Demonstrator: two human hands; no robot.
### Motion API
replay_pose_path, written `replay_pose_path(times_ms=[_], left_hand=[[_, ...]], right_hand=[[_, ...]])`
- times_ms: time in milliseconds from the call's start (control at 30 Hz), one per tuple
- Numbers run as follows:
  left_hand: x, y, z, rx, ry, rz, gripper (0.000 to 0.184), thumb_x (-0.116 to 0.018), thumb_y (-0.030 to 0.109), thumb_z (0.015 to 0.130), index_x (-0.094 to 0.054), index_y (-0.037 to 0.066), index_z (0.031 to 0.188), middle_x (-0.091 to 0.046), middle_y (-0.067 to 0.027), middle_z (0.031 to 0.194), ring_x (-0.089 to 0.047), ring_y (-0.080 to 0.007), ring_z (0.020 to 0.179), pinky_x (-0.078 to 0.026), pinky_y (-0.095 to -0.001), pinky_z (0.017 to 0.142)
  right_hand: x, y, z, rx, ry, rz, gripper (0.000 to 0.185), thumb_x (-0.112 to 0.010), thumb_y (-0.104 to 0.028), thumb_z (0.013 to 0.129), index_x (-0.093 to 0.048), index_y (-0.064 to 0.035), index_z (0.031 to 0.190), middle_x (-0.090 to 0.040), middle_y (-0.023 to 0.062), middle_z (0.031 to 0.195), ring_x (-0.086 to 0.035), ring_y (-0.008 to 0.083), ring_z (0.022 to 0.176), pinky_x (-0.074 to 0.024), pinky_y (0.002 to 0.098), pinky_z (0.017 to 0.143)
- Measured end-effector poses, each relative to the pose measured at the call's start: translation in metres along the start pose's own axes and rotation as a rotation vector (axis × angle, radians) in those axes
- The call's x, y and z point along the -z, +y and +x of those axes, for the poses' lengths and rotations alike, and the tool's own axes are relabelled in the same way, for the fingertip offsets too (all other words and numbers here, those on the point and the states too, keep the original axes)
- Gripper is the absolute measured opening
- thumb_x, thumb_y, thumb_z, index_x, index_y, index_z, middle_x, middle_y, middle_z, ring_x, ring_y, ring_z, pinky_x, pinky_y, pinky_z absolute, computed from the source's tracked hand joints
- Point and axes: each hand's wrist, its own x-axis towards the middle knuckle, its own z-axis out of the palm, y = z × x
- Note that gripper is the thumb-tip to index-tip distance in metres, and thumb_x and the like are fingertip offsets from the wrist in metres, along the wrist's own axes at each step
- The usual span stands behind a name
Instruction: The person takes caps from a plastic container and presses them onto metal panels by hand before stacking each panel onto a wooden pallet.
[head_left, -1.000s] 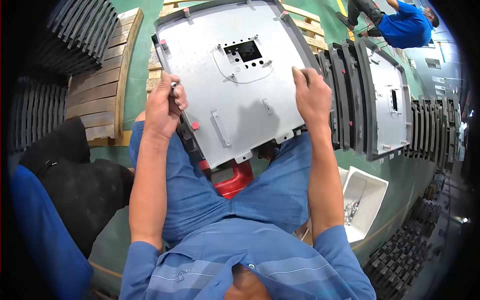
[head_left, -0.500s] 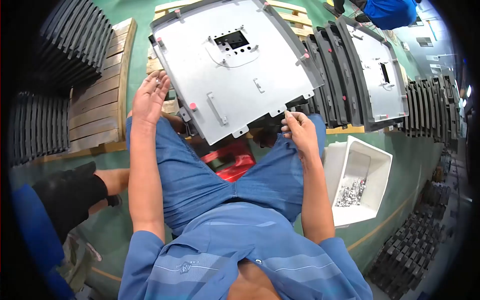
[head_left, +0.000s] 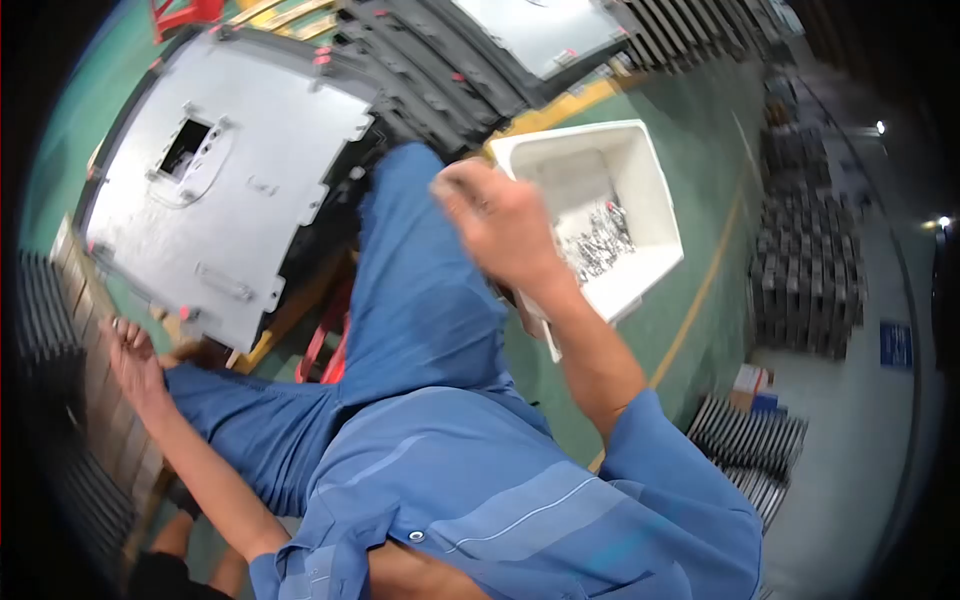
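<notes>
My left hand (head_left: 135,365) is at the left, beside the near left corner of a large light-grey metal panel (head_left: 225,220). Its fingers are curled, and a small shiny bit shows at the fingertips, too small to name. The panel has a rectangular cut-out, small tabs along one edge and pink-red caps on posts. Over my thigh, at the near rim of a white plastic bin (head_left: 655,195), is my right hand (head_left: 500,225). Motion blurs its bent fingers, so what they hold cannot be made out. Small shiny metal pieces (head_left: 600,243) lie inside the bin.
Dark metal panels (head_left: 425,75) stand in a row behind the bin, with another light-faced panel (head_left: 540,30) among them. Wooden pallet slats (head_left: 100,400) are at the left. More stacked dark parts (head_left: 805,270) are at the right. Another person's leg (head_left: 175,535) shows at lower left.
My view has swung to the right, so the panel now appears farther left. My right hand has moved from the panel's edge to the bin. My left hand stays near the panel's corner.
</notes>
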Motion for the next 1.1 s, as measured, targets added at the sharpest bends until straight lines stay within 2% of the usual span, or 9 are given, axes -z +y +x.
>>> replay_pose_path(times_ms=[33, 100, 167, 200, 267, 367, 467, 633, 1100], left_hand=[[-0.003, 0.001, 0.003, 0.029, -0.029, -0.002, 0.021, -0.05, 0.018, 0.097, -0.047, 0.001, 0.108, -0.038, -0.0005, 0.077, -0.038, -0.0091, 0.065, -0.037, -0.0211, 0.054], [-0.012, 0.004, 0.007, 0.0, 0.142, -0.042, 0.024, -0.051, 0.02, 0.096, -0.047, -0.001, 0.108, -0.04, -0.0032, 0.08, -0.041, -0.0124, 0.07, -0.04, -0.0238, 0.06], [-0.013, 0.007, 0.01, 0.005, 0.121, -0.023, 0.025, -0.051, 0.02, 0.096, -0.047, -0.002, 0.108, -0.042, -0.0042, 0.082, -0.042, -0.0137, 0.072, -0.042, -0.0249, 0.062], [-0.012, 0.008, 0.011, -0.003, 0.118, -0.003, 0.025, -0.051, 0.02, 0.096, -0.047, -0.003, 0.108, -0.043, -0.0052, 0.083, -0.043, -0.015, 0.074, -0.043, -0.026, 0.064], [-0.009, 0.008, 0.013, 0.011, 0.101, 0.01, 0.026, -0.051, 0.02, 0.096, -0.048, -0.003, 0.108, -0.044, -0.0053, 0.084, -0.044, -0.0151, 0.074, -0.043, -0.0259, 0.065], [-0.005, 0.007, 0.012, 0.022, 0.086, 0.036, 0.027, -0.05, 0.02, 0.096, -0.048, -0.003, 0.109, -0.045, -0.0053, 0.085, -0.044, -0.0151, 0.076, -0.044, -0.0258, 0.066], [-0.009, 0.008, 0.007, 0.038, 0.079, 0.073, 0.027, -0.05, 0.02, 0.096, -0.049, -0.003, 0.11, -0.046, -0.0051, 0.086, -0.045, -0.0151, 0.076, -0.044, -0.0257, 0.067], [-0.01, 0.011, 0.008, 0.038, 0.122, 0.141, 0.03, -0.051, 0.021, 0.096, -0.049, -0.003, 0.113, -0.047, -0.0049, 0.086, -0.045, -0.0147, 0.076, -0.044, -0.0259, 0.069], [-0.007, 0.011, 0.011, 0.043, 0.165, 0.281, 0.035, -0.053, 0.024, 0.095, -0.049, -0.002, 0.118, -0.053, -0.0043, 0.087, -0.051, -0.015, 0.079, -0.047, -0.0265, 0.073]], right_hand=[[0.025, 0.013, -0.002, -0.061, 0.067, -0.084, 0.015, -0.062, -0.015, 0.086, -0.064, -0.0027, 0.094, -0.065, 0.0114, 0.078, -0.063, 0.0223, 0.068, -0.0484, 0.0318, 0.063], [0.064, 0.058, -0.011, -0.331, 0.158, -0.076, 0.016, -0.061, -0.014, 0.085, -0.064, -0.003, 0.095, -0.066, 0.0081, 0.077, -0.062, 0.0163, 0.068, -0.0486, 0.0306, 0.061], [0.097, 0.088, -0.021, -0.644, 0.175, 0.074, 0.019, -0.06, -0.014, 0.083, -0.065, -0.0024, 0.097, -0.065, 0.0057, 0.077, -0.061, 0.0123, 0.069, -0.0482, 0.029, 0.059], [0.107, 0.113, -0.032, -0.657, 0.184, 0.07, 0.019, -0.06, -0.014, 0.083, -0.065, -0.0024, 0.097, -0.065, 0.0057, 0.077, -0.061, 0.0123, 0.069, -0.0482, 0.029, 0.059], [0.114, 0.158, -0.055, -0.666, 0.003, -0.206, 0.025, -0.059, -0.019, 0.079, -0.066, -0.0013, 0.095, -0.067, 0.0179, 0.086, -0.065, 0.0314, 0.08, -0.0502, 0.0369, 0.076], [0.117, 0.175, -0.077, -0.485, -0.415, -0.49, 0.022, -0.059, -0.016, 0.076, -0.067, -0.0022, 0.091, -0.067, 0.0153, 0.082, -0.064, 0.0288, 0.075, -0.0493, 0.0355, 0.072], [0.117, 0.178, -0.083, -0.5, -0.53, -0.432, 0.021, -0.059, -0.016, 0.075, -0.068, -0.0036, 0.089, -0.067, 0.0153, 0.084, -0.063, 0.032, 0.08, -0.0488, 0.0378, 0.074], [0.105, 0.18, -0.082, -0.469, -0.521, -0.42, 0.019, -0.058, -0.011, 0.072, -0.069, -0.0061, 0.087, -0.066, 0.0154, 0.085, -0.063, 0.0334, 0.083, -0.0492, 0.0408, 0.077], [0.07, 0.186, -0.077, -0.429, -0.576, -0.553, 0.016, -0.061, -0.017, 0.076, -0.064, -0.0014, 0.08, -0.065, 0.0202, 0.082, -0.062, 0.037, 0.084, -0.0488, 0.0459, 0.075]])
